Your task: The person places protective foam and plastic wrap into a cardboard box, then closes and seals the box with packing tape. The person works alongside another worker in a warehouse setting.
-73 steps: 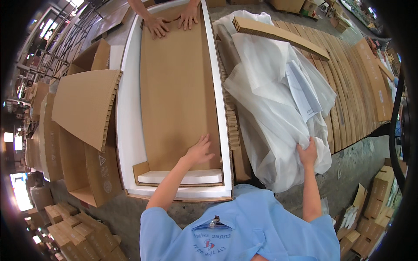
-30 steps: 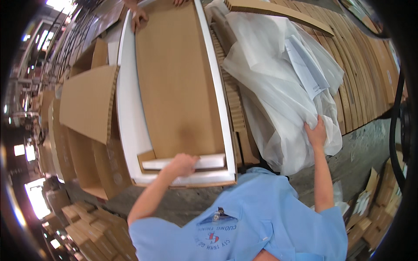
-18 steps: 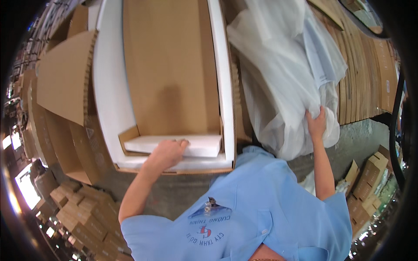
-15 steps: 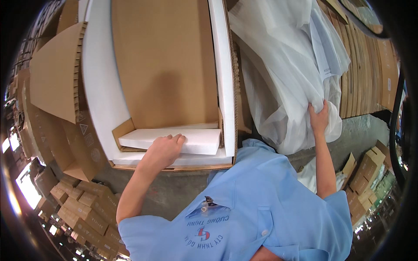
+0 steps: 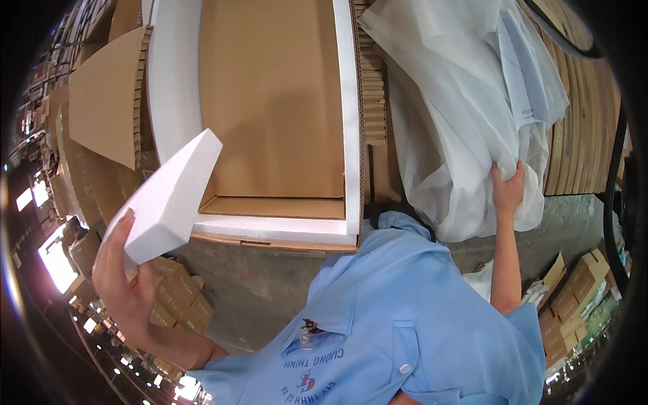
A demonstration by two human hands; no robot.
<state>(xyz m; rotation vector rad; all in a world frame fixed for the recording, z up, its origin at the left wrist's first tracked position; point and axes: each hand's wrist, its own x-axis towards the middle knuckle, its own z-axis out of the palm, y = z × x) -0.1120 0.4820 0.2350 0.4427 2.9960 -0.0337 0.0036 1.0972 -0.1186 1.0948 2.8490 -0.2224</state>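
My left hand (image 5: pixel 128 283) grips a white foam block (image 5: pixel 169 196) by its near end, held tilted over the near left corner of a large open carton (image 5: pixel 270 128). White foam strips line the carton's side walls and near wall, and its brown cardboard bottom shows. My right hand (image 5: pixel 508 187) is closed on the lower part of a translucent white plastic sheet (image 5: pixel 445 121), which hangs in folds to the right of the carton. A printed pale paper (image 5: pixel 521 81) shows at the sheet's right side.
An upright cardboard flap (image 5: pixel 104 101) stands left of the carton. Flat cardboard sheets (image 5: pixel 580 135) are stacked behind the plastic at the right. Piles of brown boxes (image 5: pixel 177 293) sit on the concrete floor at lower left and lower right. A black cable (image 5: pixel 611 196) hangs along the right side.
My left hand has lifted the foam block from the carton's near end and swung it up and left. My right hand keeps hold of the plastic sheet.
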